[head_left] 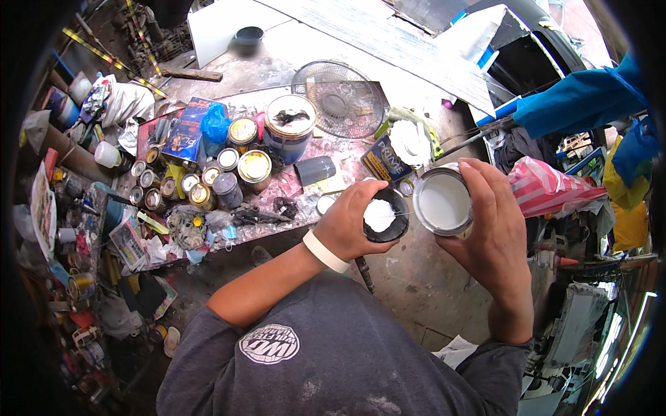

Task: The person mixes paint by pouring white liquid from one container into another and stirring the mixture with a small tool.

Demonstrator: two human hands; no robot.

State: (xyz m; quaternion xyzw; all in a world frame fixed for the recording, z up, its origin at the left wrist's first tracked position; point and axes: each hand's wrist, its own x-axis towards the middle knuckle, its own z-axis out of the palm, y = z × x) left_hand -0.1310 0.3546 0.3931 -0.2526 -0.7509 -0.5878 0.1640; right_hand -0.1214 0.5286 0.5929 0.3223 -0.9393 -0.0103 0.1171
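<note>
My left hand is wrapped round a small black cup with white paint inside it. Close beside it on the right, my right hand grips an open metal paint can by its side, and white liquid shows within its rim. A thin pale strand seems to run from the cup toward the can. The two containers are held apart, in front of my chest. Behind them stands a dark blue rectangular tin with a white crumpled mass beside it.
A paint-stained table at the left carries several paint cans, a large can and a dark cylinder. A round fan grille lies at the back. At the right hang a striped pink bag and a blue cloth.
</note>
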